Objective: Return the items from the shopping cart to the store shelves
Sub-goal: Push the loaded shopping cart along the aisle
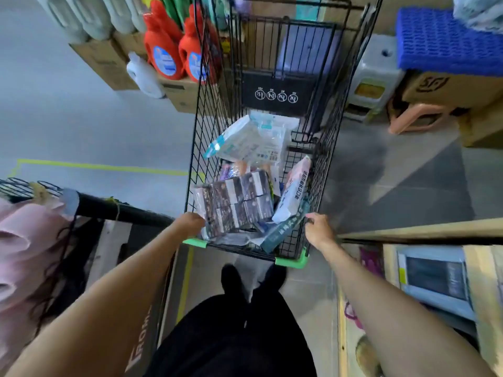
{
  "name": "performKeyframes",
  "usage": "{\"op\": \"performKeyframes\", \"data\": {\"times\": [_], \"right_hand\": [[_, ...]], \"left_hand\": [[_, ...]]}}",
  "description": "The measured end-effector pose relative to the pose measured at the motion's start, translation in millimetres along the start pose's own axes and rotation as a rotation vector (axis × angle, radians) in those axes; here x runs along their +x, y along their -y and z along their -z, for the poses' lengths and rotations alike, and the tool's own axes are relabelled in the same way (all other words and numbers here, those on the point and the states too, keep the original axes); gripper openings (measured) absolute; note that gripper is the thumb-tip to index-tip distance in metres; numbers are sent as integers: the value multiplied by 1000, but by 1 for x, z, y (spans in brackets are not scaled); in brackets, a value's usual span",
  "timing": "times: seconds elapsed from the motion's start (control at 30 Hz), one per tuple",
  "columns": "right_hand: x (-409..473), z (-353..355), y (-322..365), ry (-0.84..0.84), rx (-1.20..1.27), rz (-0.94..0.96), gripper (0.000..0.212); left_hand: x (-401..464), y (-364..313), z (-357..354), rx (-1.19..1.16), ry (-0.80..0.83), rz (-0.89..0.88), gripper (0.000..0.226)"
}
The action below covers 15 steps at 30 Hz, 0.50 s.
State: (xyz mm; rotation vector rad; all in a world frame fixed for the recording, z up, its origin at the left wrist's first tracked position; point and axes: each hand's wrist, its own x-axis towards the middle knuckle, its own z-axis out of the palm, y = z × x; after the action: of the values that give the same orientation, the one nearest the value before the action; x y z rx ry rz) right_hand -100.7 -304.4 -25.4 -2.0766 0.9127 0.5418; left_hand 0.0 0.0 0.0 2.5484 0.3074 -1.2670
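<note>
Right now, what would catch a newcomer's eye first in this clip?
The black wire shopping cart fills the centre, heaped with packaged goods, a dark multipack nearest the person. The left hand and right hand grip its near end. Two red detergent bottles stand on cardboard boxes to the cart's upper left.

Your left hand [190, 223] hides its fingers behind the cart [321, 170] rim. Beside the cart, the orange bottles [163, 50] are blurred, labels unreadable; the picture's top edge cuts off its far end.
</note>
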Motion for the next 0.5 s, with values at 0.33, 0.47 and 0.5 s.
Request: {"op": "performKeyframes", "data": {"times": [0.33, 0.47, 0.5], "right_hand": [[-69, -56, -59, 31, -187, -14, 52], [-101, -68, -71, 102, -340, -19, 68], [-105, -71, -69, 97, -363, -26, 71]], "left_hand": [[-14, 26, -58, 575, 176, -188, 70], [-27, 35, -59, 663, 128, -283, 74], [-31, 35, -60, 656, 109, -301, 75]]}}
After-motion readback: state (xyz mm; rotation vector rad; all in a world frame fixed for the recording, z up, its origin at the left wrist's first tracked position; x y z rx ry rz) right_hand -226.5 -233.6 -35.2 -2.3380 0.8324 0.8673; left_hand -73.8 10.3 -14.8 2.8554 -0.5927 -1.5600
